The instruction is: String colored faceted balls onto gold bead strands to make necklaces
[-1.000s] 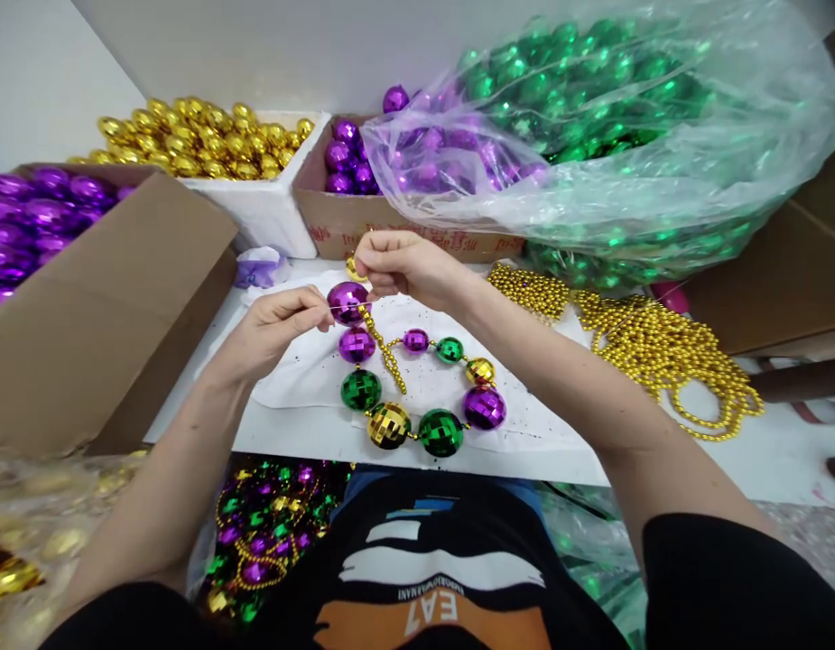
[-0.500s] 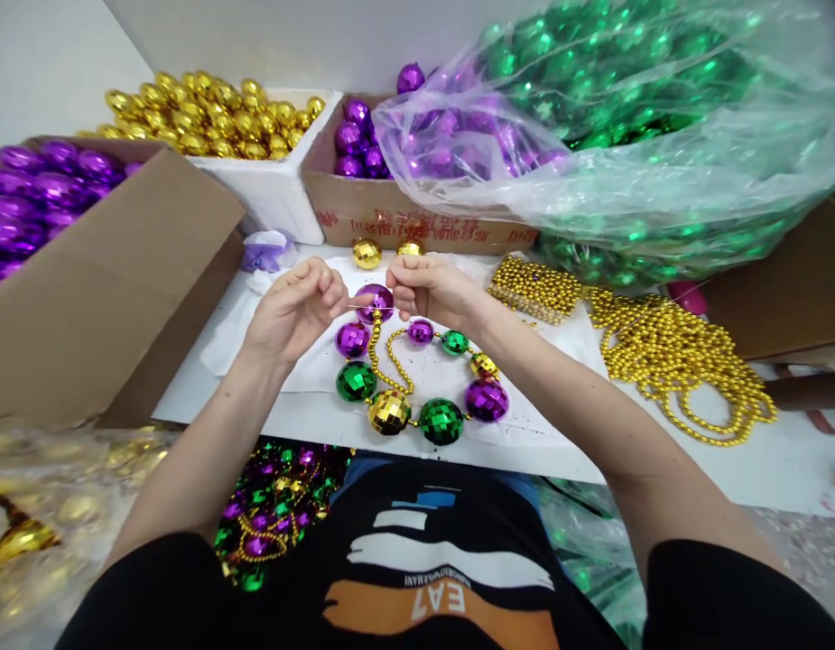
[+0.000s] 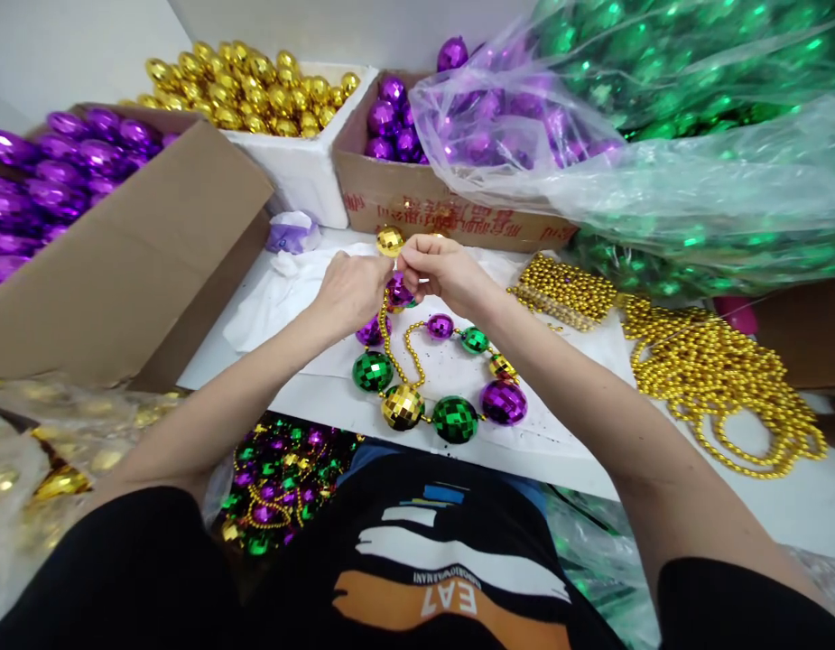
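Over the far end of the bead necklace [image 3: 456,420], my left hand [image 3: 357,287] and my right hand [image 3: 445,269] meet, fingertips touching. Both are closed in a pinch on a thin string, which the fingers now mostly hide. The necklace lies in a loop on white cloth, with faceted purple, green and gold balls and a strand of small gold beads [image 3: 417,354]. A purple ball [image 3: 399,289] shows just below my fingers, partly covered. Behind my hands sits a loose gold ball [image 3: 390,240]; another is almost wholly hidden by my right hand.
Purple balls fill a cardboard box [image 3: 207,208] at left; gold balls fill a white foam box [image 3: 309,176]. Behind stand another carton [image 3: 458,203] and a plastic bag [image 3: 694,181] of green balls. Gold bead strands [image 3: 721,388] lie at right. A crumpled purple-white packet [image 3: 293,232] rests nearby.
My hands, apart with the thin string stretched between them, have come together. My left hand has turned over, its back now up. The view has shifted slightly left.
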Motion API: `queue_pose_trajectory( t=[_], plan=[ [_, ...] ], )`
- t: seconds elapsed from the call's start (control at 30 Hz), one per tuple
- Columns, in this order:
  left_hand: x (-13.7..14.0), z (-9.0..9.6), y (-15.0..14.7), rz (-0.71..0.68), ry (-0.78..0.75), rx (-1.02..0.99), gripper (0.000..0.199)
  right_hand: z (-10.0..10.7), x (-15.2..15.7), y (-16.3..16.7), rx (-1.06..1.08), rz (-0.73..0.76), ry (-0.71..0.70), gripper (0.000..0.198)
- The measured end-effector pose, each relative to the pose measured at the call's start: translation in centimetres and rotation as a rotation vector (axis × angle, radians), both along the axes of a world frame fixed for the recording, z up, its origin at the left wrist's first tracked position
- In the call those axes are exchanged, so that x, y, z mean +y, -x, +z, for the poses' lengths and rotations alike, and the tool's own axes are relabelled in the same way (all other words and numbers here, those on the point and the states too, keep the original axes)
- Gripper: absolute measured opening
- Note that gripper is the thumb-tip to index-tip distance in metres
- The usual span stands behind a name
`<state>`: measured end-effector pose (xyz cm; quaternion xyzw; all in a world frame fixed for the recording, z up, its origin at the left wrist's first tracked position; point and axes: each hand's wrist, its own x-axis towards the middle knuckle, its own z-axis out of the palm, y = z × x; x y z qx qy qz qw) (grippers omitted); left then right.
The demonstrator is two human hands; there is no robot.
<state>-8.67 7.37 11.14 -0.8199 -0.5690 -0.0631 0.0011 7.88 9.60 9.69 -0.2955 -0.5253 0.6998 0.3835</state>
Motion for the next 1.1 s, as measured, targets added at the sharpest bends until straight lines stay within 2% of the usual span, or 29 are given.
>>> queue_pose_trajectory(
  t=[0.13, 0.3, 0.4, 0.53, 0.6, 0.67, 0.77, 0.87, 1.0, 1.03, 1.1],
  plan=[
    [-0.1, 1.3, -0.2, -0.067, 0.141, 0.174, 0.028, -0.9, 0.4, 0.1, 0.006, -0.043, 0.096, 0.020],
    [0.2, 2.3, 0.1, -0.272, 0.160, 0.189, 0.030, -0.1, 1.4, -0.9, -0.005, -0.023, 0.094, 0.021],
    [0.6, 3.7, 0.1, -0.278, 0.118, 0.127, 0.032, 2.3, 1.9, -1.3, -0.017, 0.025, 0.026, 0.021],
    [0.3, 7.7, 0.6, -0.160, 0.045, 0.045, 0.028, 7.6, 1.7, -0.8, -0.042, 0.012, -0.113, 0.031],
    [-0.2, 9.6, 1.0, -0.126, -0.082, -0.019, 0.029, 10.1, 1.5, -0.4, -0.024, -0.020, -0.232, 0.035],
    [-0.5, 10.5, 1.5, -0.129, -0.196, -0.094, 0.031, 11.5, 1.3, 0.0, -0.042, -0.015, -0.305, 0.042],
    [-0.5, 9.3, 2.1, -0.124, -0.195, -0.174, 0.032, 11.1, 1.3, 0.3, -0.057, 0.005, -0.212, 0.038],
    [-0.1, 6.6, 2.6, -0.135, -0.145, -0.241, 0.030, 9.1, 1.6, 0.1, -0.030, 0.013, -0.046, 0.030],
    [0.1, 2.6, 2.4, -0.164, -0.103, -0.341, 0.023, 4.9, 1.7, -0.4, 0.040, 0.012, -0.006, 0.032],
    [0.0, 1.4, 2.1, -0.162, -0.066, -0.345, 0.022, 3.5, 1.7, -0.5, 0.046, -0.015, 0.028, 0.032],
    [-0.1, -0.9, 1.5, -0.129, 0.049, -0.312, 0.023, 0.6, 1.4, -0.8, 0.031, -0.088, 0.189, 0.031]
  ],
)
